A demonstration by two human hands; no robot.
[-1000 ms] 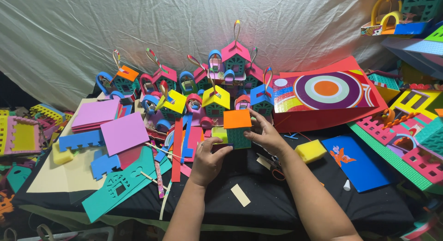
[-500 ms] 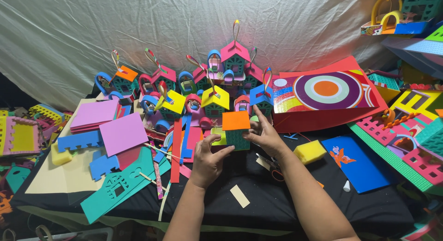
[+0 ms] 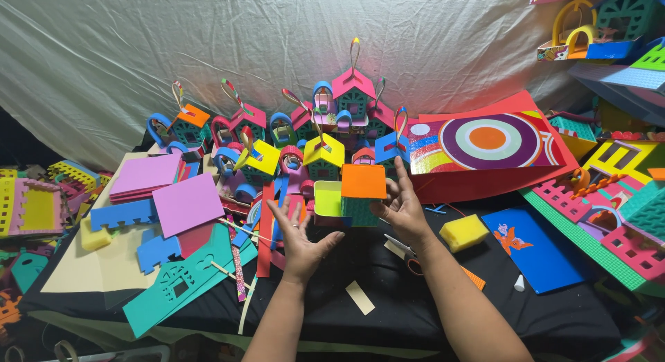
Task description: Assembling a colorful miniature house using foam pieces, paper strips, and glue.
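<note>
Head view, right hand: the right hand (image 3: 400, 211) holds a small foam house (image 3: 350, 196) by its right side, fingers spread along the teal wall under the orange roof panel (image 3: 363, 181); the grip is a loose pinch on the house.
Head view, left hand: the left hand (image 3: 301, 236) is open, fingers spread, just below and left of the house, not touching it.
House: lifted above the tabletop, its yellow-green panel (image 3: 327, 198) facing the left hand.
Beyond the hands: a crowd of finished foam houses (image 3: 322, 151) with loop handles.
Right of the right hand: a yellow sponge (image 3: 464, 232), a blue sheet (image 3: 537, 251), a striped board with rings (image 3: 485, 144).
Left of the left hand: a purple foam square (image 3: 187, 204), a teal cut-out sheet (image 3: 183, 279).
Below the hands: a small beige strip (image 3: 359, 297) on the tabletop's black cloth (image 3: 388, 313).
Backdrop: a crumpled white sheet (image 3: 208, 43).
</note>
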